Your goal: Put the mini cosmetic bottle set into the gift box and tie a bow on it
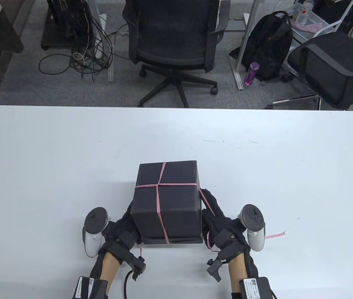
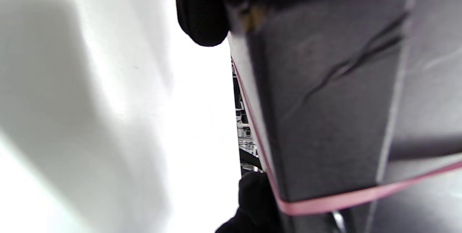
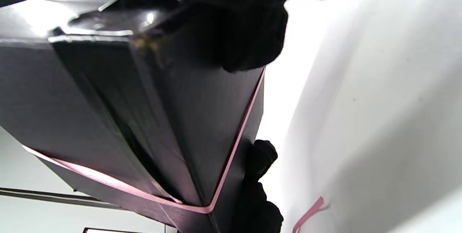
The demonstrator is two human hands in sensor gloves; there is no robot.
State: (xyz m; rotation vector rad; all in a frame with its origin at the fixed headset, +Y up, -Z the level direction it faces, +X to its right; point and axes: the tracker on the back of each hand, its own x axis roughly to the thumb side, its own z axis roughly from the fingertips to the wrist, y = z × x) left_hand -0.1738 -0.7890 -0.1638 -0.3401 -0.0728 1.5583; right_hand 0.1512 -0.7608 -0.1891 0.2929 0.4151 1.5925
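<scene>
The black gift box (image 1: 167,199) sits between the two hands near the table's (image 1: 39,162) front edge, lifted or tipped so that its broad face turns toward the camera; whether any edge touches the white surface cannot be told. The left hand (image 1: 118,232) holds its left side low down, the gloved fingers going under and behind the box, where the table view hides them. The left wrist view shows one fingertip (image 2: 202,16) against the box's edge. The right hand (image 1: 218,222) holds the right side, fingers laid along the wall and curled around it, as the right wrist view confirms with a black fingertip (image 3: 245,34) wrapping the corner.

The box is matte black, squarish, with sharp corners and faint creases on its walls. A thin pink ribbon (image 1: 157,199) crosses the facing surface in a plus, one band running lengthwise and one crosswise, meeting left of centre. The ribbon runs on around the edges and down the sides. A loose ribbon end (image 1: 274,235) trails over the right hand and lies on the table to the right, past the tracker (image 1: 254,225). No bow is seen.
</scene>
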